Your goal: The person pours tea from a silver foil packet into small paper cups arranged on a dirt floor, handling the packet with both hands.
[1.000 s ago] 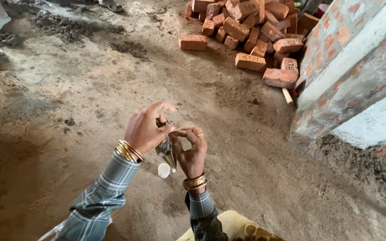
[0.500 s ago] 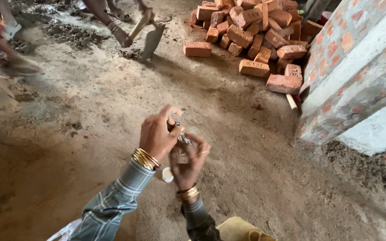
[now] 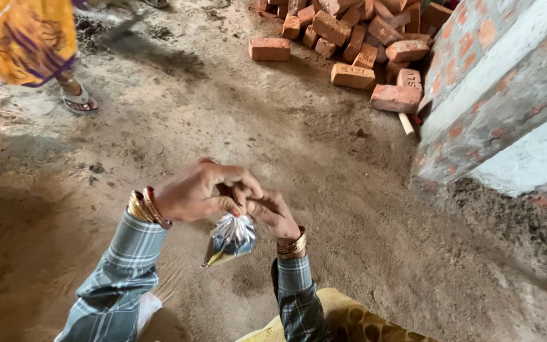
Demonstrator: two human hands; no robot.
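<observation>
At the far left edge stands one other person (image 3: 30,38), shown only as a fold of yellow patterned cloth and one foot in a grey sandal (image 3: 78,100) on the packed dirt floor (image 3: 324,145). A wide stretch of bare, gritty earth lies open between that foot and the two hands below.

The left hand (image 3: 201,190) comes in from the lower left in a blue-grey plaid sleeve, with several gold and red bangles (image 3: 147,206) at the wrist. Its fingers are curled shut, pinching the gathered top of one small pouch (image 3: 230,237). The pouch is crinkled and shiny, silver with a yellow strip low down, and hangs between the two hands above the floor.

The right hand (image 3: 272,214), also bangled and plaid-sleeved, meets the left at the pouch's neck; its fingers are bent closed there, though how much of the foil they actually grip is hard to make out.

Further right, at the top, lies one loose heap of rough red bricks (image 3: 356,38), too many to count, several lying apart at the edge. One brick and plaster wall (image 3: 495,95) closes off the right side.
</observation>
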